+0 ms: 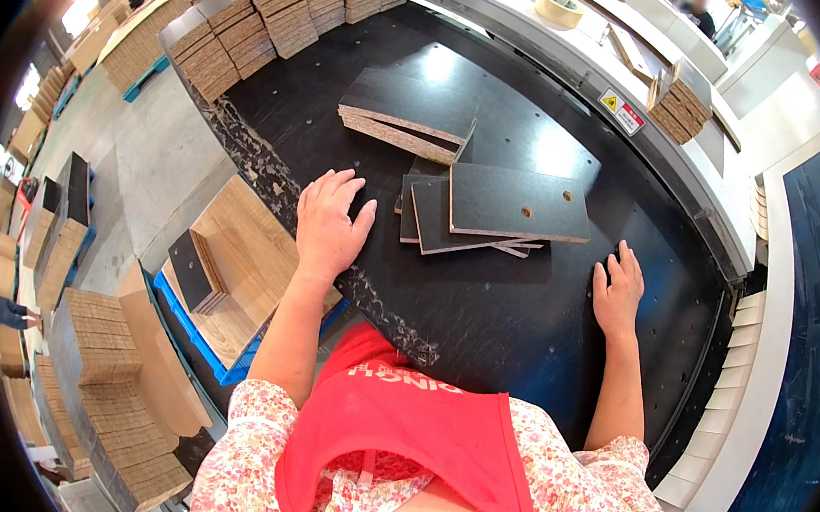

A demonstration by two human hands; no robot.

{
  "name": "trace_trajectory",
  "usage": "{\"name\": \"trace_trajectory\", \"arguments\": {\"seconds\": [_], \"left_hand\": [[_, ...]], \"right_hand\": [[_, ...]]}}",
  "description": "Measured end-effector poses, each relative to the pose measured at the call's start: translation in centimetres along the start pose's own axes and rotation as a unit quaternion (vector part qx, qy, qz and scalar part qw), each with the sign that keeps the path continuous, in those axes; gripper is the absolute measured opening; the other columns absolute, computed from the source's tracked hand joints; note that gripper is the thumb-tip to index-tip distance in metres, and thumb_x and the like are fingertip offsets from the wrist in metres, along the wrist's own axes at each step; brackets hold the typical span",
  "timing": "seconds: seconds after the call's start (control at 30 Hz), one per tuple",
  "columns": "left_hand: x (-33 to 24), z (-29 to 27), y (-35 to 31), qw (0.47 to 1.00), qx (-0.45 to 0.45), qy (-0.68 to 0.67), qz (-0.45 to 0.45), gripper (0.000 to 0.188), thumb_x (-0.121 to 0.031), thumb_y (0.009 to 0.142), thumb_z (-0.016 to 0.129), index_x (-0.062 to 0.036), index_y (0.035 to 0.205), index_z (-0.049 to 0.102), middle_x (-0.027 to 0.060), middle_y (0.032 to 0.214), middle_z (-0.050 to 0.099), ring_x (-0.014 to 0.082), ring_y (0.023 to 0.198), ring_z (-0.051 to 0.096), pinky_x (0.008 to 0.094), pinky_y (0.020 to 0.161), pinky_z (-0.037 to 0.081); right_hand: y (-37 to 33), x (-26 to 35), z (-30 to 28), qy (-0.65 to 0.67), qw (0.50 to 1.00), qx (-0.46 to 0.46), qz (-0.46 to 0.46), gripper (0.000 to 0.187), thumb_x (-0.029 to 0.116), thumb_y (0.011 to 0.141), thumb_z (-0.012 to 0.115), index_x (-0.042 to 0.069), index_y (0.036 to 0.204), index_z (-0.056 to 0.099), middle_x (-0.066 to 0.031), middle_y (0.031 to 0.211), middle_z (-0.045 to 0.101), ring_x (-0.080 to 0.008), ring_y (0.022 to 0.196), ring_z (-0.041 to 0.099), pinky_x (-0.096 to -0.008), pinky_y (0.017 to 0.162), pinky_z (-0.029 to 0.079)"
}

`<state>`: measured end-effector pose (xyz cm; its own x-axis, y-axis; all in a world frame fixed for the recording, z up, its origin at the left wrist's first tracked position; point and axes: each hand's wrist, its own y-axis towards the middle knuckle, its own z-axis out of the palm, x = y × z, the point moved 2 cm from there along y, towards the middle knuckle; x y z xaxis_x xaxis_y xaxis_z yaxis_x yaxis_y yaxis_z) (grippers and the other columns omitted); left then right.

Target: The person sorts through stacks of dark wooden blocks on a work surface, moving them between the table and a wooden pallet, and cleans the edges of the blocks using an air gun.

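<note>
My left hand [329, 227] rests open near the left edge of a black worktable [490, 328], fingers stretched and holding nothing. Over on the right, my right hand [620, 288] lies open on the tabletop, also without anything in it. Between the two is a loose pile of dark-faced particleboard panels. The top panel [518, 204] has two round holes near its right end and overlaps a tilted panel [431, 221] below. Just beyond, another dark panel [406, 104] lies propped at an angle on a further one, leaving a wedge-shaped gap. Neither hand touches these panels.
Stacks of cut boards [245, 30] line the table's far left edge. A white machine rail [584, 78] borders the far side, bearing a tape roll [558, 9] and a small board stack [679, 104]. At lower left, wood-grain panels [249, 245] sit on a blue pallet [236, 369].
</note>
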<state>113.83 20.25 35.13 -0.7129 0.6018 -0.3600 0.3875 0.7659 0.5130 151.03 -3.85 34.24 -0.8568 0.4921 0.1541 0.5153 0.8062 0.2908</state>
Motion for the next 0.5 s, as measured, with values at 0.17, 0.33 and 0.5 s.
{"name": "trace_trajectory", "arguments": {"seconds": [0.17,0.33,0.5], "left_hand": [[-0.13,-0.05,0.07,1.0,-0.001,-0.002,0.001,0.034,-0.025,0.085,0.067,-0.0066,0.113,0.066,0.0092,0.127,0.062,0.03,0.126,0.051,0.0426,0.108,0.035],[0.09,-0.01,-0.06,1.0,0.002,-0.002,0.004,0.034,-0.026,0.085,0.067,-0.0066,0.114,0.066,0.0091,0.127,0.062,0.0302,0.126,0.051,0.0426,0.108,0.035],[0.15,0.04,-0.01,1.0,0.004,-0.001,0.008,0.034,-0.026,0.086,0.067,-0.0068,0.114,0.066,0.0092,0.127,0.062,0.0302,0.126,0.05,0.0426,0.108,0.035]], "right_hand": [[0.02,-0.26,0.27,0.003,1.0,-0.015,-0.01,0.038,0.026,0.094,0.057,-0.002,0.118,0.064,-0.0171,0.147,0.044,-0.0335,0.138,0.038,-0.0472,0.113,0.027],[0.0,-0.17,0.29,0.008,1.0,-0.026,-0.014,0.037,0.027,0.093,0.058,-0.001,0.117,0.064,-0.0171,0.147,0.045,-0.0338,0.137,0.039,-0.0477,0.112,0.028],[-0.02,-0.27,0.39,0.007,0.999,-0.028,-0.017,0.036,0.027,0.093,0.058,-0.001,0.115,0.064,-0.0169,0.146,0.046,-0.034,0.137,0.039,-0.0481,0.111,0.028]]}}
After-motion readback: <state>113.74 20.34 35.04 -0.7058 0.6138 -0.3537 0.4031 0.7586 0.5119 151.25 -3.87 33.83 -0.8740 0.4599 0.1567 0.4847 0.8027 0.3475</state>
